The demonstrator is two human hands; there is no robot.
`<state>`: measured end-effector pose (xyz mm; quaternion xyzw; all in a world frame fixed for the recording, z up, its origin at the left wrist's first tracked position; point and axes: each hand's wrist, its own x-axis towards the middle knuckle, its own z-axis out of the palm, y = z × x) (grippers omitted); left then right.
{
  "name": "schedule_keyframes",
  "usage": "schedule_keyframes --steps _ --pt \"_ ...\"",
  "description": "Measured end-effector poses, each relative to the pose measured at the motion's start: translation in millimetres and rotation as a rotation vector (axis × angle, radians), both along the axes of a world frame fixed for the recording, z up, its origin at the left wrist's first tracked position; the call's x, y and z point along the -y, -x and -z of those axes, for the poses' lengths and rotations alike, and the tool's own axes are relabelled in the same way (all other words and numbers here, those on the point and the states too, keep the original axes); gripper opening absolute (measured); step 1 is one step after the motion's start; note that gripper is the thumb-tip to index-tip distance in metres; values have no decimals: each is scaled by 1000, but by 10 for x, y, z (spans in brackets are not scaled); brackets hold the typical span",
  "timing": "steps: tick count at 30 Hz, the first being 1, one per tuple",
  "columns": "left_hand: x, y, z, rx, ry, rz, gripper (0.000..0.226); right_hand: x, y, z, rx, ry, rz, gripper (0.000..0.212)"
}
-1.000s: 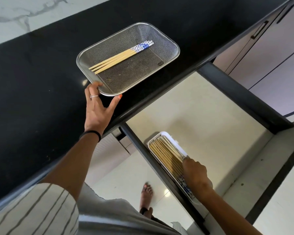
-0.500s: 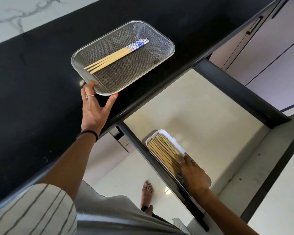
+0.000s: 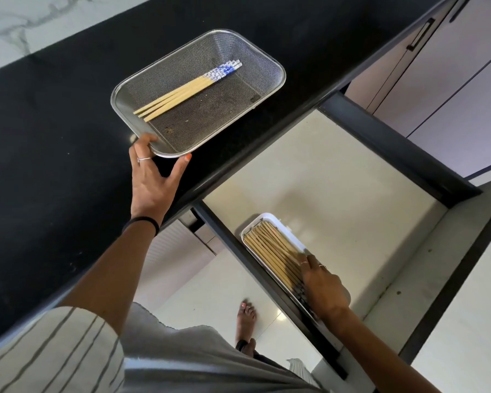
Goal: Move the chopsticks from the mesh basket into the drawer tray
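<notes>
Basket [image 3: 270,59] on the counter [image 3: 54,137], near its front edge, with a few chopsticks [image 3: 182,93] lying diagonally inside. Left hand [image 3: 153,177] at the basket's near corner. Below and right of the counter, the open drawer [image 3: 338,194]; tray [image 3: 257,222] against its left wall, filled with chopsticks side by side. Right hand [image 3: 323,287] on the tray's near end.

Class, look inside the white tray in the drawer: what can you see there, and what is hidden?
The white tray holds many wooden chopsticks lying lengthwise. The right hand rests flat on them, covering their near ends and the tray's floor.
</notes>
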<state>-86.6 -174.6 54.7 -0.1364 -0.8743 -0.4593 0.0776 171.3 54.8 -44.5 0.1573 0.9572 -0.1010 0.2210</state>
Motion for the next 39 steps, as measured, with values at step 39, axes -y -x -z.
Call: schedule_keyframes --steps 39 --pt "2 -8 5 40 0 -5 62 60 -313 62 -1 186 264 40"
